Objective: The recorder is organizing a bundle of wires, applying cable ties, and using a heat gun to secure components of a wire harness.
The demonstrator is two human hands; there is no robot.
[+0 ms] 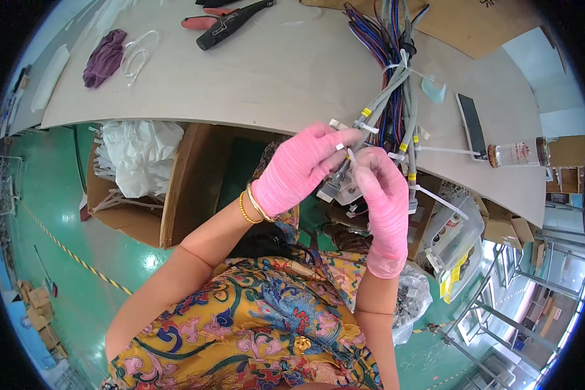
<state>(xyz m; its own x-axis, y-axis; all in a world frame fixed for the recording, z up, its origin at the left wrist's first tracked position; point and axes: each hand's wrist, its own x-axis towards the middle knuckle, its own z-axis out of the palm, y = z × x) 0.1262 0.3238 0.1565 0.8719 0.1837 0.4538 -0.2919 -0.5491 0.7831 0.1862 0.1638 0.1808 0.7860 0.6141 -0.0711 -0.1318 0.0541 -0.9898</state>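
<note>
My left hand (300, 168), in a pink glove, pinches a grey cable of the wire harness (391, 97) near a yellow band, just off the table's near edge. My right hand (382, 188), also pink-gloved, holds the same bundle from the right, fingertips touching a small white cable tie (348, 153). A grey connector block (335, 188) hangs between the two hands. The harness of grey, blue and red wires runs up across the light table (273, 71), bound with white ties.
On the table lie a black and red hand tool (231, 25), a purple cloth (104, 58), a clear bag, a dark phone (472, 125) and a glass jar (517, 153). Cardboard boxes with white plastic sit under the table on the green floor.
</note>
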